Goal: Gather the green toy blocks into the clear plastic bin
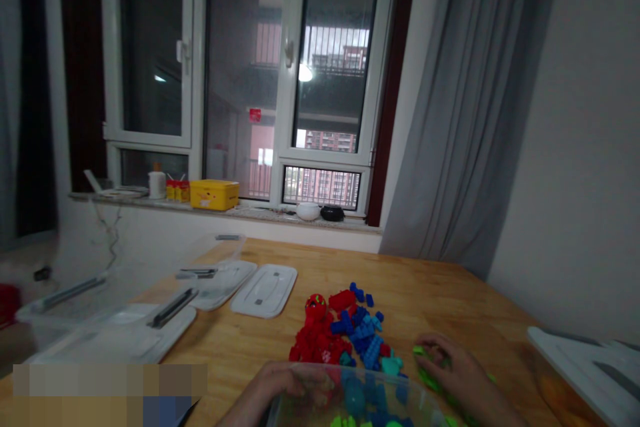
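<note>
At the bottom centre stands a clear plastic box with green and teal pieces in it. My left hand is closed over its left rim; the fingertips are hard to make out through the plastic. To the right of the box, my right hand curls round light green building bricks at the tabletop. Beyond the box lies a pile of red bricks, with a round red piece behind them. Blue bricks spread beside the red ones, and a teal brick lies nearest my right hand.
White lids and clear boxes stand at the left of the wooden table. A white-lidded box with orange contents is at the right edge. A yellow box rests on the windowsill, beyond the table.
</note>
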The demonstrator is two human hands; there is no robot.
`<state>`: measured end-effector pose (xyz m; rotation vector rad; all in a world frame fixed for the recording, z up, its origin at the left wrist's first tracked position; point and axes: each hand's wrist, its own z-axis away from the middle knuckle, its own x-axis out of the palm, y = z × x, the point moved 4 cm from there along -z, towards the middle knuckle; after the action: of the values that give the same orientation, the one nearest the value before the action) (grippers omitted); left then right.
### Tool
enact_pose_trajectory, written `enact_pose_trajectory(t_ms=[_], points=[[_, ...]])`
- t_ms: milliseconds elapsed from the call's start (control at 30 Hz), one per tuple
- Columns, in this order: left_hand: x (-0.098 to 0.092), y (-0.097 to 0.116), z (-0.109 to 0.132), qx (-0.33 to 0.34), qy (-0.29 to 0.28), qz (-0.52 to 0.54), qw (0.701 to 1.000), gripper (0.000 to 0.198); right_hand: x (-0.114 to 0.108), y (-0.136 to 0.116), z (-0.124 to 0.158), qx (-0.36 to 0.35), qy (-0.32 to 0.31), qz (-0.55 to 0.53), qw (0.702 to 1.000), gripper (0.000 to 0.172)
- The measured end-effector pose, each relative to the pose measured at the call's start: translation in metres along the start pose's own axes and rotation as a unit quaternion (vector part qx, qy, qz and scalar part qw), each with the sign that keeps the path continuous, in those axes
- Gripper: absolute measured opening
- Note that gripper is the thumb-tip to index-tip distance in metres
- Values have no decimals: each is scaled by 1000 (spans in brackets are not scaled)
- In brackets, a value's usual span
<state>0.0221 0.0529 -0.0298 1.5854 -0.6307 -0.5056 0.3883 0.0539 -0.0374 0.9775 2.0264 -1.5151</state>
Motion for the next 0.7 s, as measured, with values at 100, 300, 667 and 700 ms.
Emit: enact_pose_trajectory(t_ms=[100,300,667,700], points=[[3,5,1,3,1,-16,1000,47,2,-6,-1,31,2,-127,991,49],[9,18,4,15,12,-23,1000,46,10,-29,13,92,-9,-353,931,52],[6,12,4,17,10,-28,999,45,19,-56,30,93,-62,-545,831,38],[6,11,5,18,9,-26,999,44,18,-57,31,93,-64,-553,825,37]])
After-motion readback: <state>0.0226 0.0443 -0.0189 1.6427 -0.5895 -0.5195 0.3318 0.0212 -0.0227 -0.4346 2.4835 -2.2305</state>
